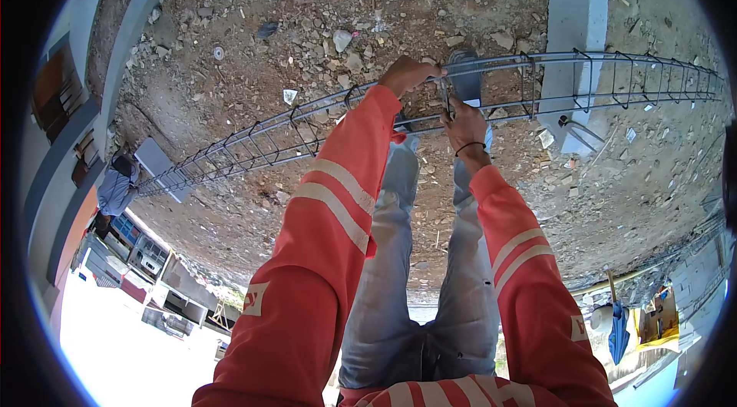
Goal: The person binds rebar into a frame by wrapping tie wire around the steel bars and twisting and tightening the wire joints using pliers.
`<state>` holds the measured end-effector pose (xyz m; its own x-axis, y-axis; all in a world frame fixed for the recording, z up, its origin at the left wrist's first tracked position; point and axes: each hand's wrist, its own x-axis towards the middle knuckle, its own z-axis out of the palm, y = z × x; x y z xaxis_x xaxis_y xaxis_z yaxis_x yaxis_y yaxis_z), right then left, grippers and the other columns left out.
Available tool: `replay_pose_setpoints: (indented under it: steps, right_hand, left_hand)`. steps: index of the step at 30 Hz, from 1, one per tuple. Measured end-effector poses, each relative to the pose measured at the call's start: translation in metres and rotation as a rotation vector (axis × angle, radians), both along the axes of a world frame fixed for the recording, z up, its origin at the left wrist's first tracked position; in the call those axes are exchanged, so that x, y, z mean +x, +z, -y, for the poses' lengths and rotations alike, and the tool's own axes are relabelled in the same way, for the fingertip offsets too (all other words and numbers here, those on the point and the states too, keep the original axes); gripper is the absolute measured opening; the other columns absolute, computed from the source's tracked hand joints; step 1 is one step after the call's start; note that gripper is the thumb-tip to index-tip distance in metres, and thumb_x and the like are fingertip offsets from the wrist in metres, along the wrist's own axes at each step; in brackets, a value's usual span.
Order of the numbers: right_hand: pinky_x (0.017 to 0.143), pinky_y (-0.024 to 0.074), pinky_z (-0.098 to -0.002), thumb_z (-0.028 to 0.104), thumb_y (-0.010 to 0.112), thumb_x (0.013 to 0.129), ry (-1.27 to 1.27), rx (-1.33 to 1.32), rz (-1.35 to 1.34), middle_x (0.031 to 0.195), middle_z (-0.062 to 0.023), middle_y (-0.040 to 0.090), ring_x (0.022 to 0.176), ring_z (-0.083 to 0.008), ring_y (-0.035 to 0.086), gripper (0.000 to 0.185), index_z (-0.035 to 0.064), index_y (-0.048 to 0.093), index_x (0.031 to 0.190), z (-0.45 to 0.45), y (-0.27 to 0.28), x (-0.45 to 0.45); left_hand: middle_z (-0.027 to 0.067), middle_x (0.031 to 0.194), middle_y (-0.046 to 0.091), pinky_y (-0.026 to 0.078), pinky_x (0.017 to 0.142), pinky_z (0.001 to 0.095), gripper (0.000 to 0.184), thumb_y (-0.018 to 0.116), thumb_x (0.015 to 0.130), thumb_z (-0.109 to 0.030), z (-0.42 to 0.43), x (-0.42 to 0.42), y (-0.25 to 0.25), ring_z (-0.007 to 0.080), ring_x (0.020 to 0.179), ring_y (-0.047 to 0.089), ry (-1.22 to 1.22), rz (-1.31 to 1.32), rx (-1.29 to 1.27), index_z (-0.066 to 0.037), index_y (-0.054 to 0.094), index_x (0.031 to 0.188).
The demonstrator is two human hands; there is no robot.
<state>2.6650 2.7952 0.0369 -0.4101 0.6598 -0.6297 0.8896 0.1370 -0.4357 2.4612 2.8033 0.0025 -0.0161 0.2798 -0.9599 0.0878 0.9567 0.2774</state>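
A long rebar cage (pixel 530 84), with thin square stirrups along its parallel bars, stretches across the view in front of my legs. My left hand (pixel 411 75) is closed at the cage's upper bars, fingers pinched; what lies between them is too small to make out. Just below and to the right, my right hand (pixel 466 129) is wrapped round a slim metal tool (pixel 446 96), whose exact kind is unclear. That tool stands nearly upright in the view, its top close to my left fingertips. A dark shoe (pixel 466 83) shows behind the bars.
Under the cage's right part lies a grey slab (pixel 572 15), with a dark long-handled tool (pixel 587 134) at its near end. Another pale board (pixel 159 163) sits under the left end, beside a crouching person (pixel 119 183). Stones and rubble cover the ground. A blue umbrella (pixel 619 334) is at lower right.
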Motion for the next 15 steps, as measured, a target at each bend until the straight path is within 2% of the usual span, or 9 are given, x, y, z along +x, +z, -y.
replay_pose_setpoints:
  steps: [4,5,7,9,10,12,13,14,15]
  right_hand:
    - [0.069,0.0528,-0.052,0.03,0.072,0.082,-0.004,0.004,0.016,0.085,-0.0175,0.07,0.082,-0.0413,0.067,0.033,0.0127,0.062,0.108,-0.005,0.02,0.001]
    - [0.07,0.0526,-0.0523,0.031,0.07,0.084,-0.04,-0.03,0.095,0.085,-0.0182,0.07,0.083,-0.0419,0.067,0.033,0.0118,0.061,0.109,-0.008,0.027,0.005]
    - [0.07,0.0524,-0.0526,0.032,0.067,0.086,-0.068,-0.062,0.181,0.085,-0.0188,0.07,0.083,-0.0425,0.067,0.032,0.0109,0.061,0.11,-0.007,0.039,0.023]
    - [0.07,0.0519,-0.0518,0.031,0.057,0.091,-0.231,0.041,0.173,0.083,-0.0201,0.069,0.084,-0.043,0.067,0.028,0.0083,0.064,0.105,-0.002,0.053,0.041]
    - [0.07,0.0519,-0.0518,0.031,0.057,0.091,-0.228,0.042,0.175,0.083,-0.0201,0.069,0.084,-0.043,0.067,0.028,0.0083,0.064,0.105,0.003,0.062,0.044]
    - [0.068,0.0517,-0.0482,0.027,0.048,0.095,-0.312,-0.05,-0.042,0.077,-0.021,0.066,0.077,-0.0416,0.066,0.029,0.006,0.067,0.1,0.009,0.079,0.047]
    - [0.059,0.0506,-0.0392,0.023,0.047,0.096,-0.416,-0.286,-0.08,0.069,-0.0143,0.064,0.063,-0.0293,0.064,0.03,0.0033,0.07,0.098,0.011,0.086,0.041]
    - [0.059,0.0506,-0.0392,0.023,0.047,0.096,-0.414,-0.283,-0.075,0.069,-0.0143,0.064,0.063,-0.0293,0.064,0.03,0.0033,0.07,0.098,0.017,0.084,0.035]
    - [0.052,0.0408,-0.0313,0.024,0.05,0.097,-0.607,-0.501,-0.207,0.067,-0.0064,0.058,0.058,-0.017,0.052,0.03,0.0034,0.07,0.103,0.024,0.075,0.029]
  left_hand:
    - [0.0028,0.056,0.059,0.035,0.046,0.0305,0.038,0.077,0.072,-0.043,-0.009,-0.004,0.017,0.0109,0.047,0.046,0.07,0.069,-0.071,-0.006,0.07,0.065]
    - [0.0028,0.056,0.059,0.035,0.046,0.0305,0.038,0.077,0.072,-0.043,-0.012,-0.005,0.02,0.0109,0.047,0.046,0.074,0.072,-0.069,-0.006,0.07,0.065]
    - [-0.0011,0.052,0.052,0.022,0.041,0.0274,0.036,0.076,0.077,-0.042,-0.015,-0.004,0.028,0.007,0.041,0.035,0.084,0.088,-0.087,-0.007,0.07,0.069]
    - [-0.0008,0.053,0.053,0.022,0.04,0.0275,0.037,0.076,0.077,-0.042,-0.019,-0.006,0.038,0.007,0.04,0.035,0.114,0.121,-0.068,-0.007,0.069,0.068]
    - [-0.0004,0.053,0.053,0.021,0.039,0.0277,0.038,0.077,0.076,-0.043,-0.019,-0.007,0.04,0.007,0.04,0.036,0.142,0.149,-0.054,-0.007,0.068,0.067]
    - [0.0,0.053,0.054,0.022,0.039,0.0277,0.039,0.078,0.076,-0.043,-0.021,-0.011,0.04,0.0072,0.04,0.037,0.15,0.172,-0.074,-0.008,0.067,0.066]
    - [0.0004,0.054,0.055,0.023,0.04,0.0278,0.039,0.079,0.075,-0.044,-0.02,-0.011,0.04,0.0073,0.04,0.038,0.153,0.196,-0.094,-0.008,0.066,0.065]
    - [0.0004,0.054,0.055,0.023,0.04,0.0278,0.039,0.079,0.075,-0.044,-0.02,-0.01,0.041,0.0073,0.04,0.038,0.155,0.201,-0.092,-0.008,0.066,0.065]
    - [0.0012,0.054,0.055,0.025,0.04,0.028,0.041,0.081,0.073,-0.044,-0.02,-0.01,0.04,0.0086,0.04,0.04,0.158,0.177,-0.087,-0.007,0.065,0.064]
